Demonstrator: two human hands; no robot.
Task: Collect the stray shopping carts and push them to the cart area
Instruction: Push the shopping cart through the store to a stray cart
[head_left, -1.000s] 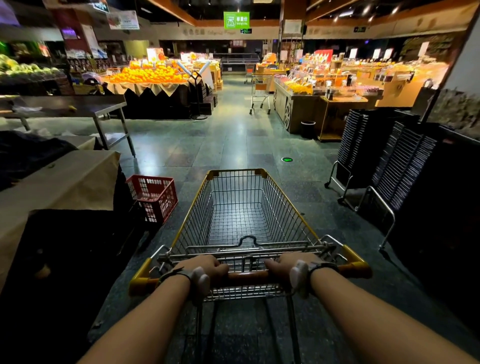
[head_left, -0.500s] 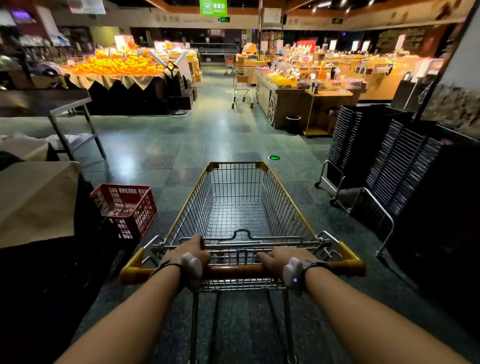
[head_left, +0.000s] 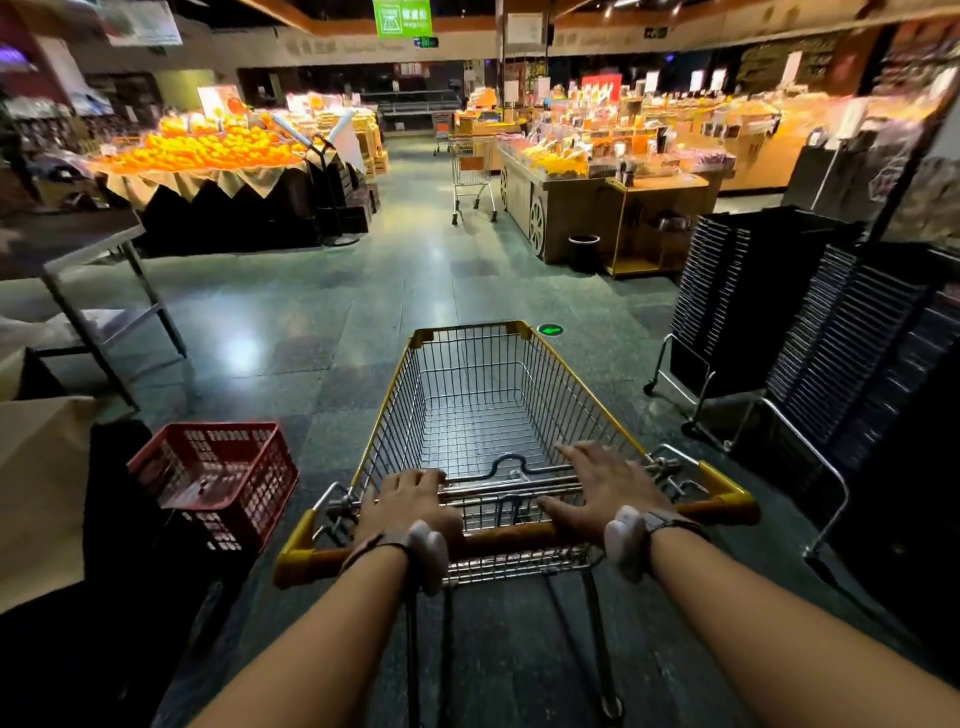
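Left grip (head_left: 408, 501) holds the empty cart's (head_left: 467, 395) handle (head_left: 509, 535); right grip (head_left: 605, 486) rests wide.

open aisle (head_left: 415, 270), red crate (head_left: 218, 467) left

Dim light is covering the foreground, while warm spotlights are blazing over the orange display (head_left: 208, 148) and the far produce counter (head_left: 613, 156), blowing out their detail. Pale glare is pooling on the polished floor (head_left: 249, 343). The black basket stacks (head_left: 810, 332) at right are sinking into near-total shadow. Wide-angle distortion is bending the frame edges outward, and motion blur is smearing the far right side and the ceiling signs
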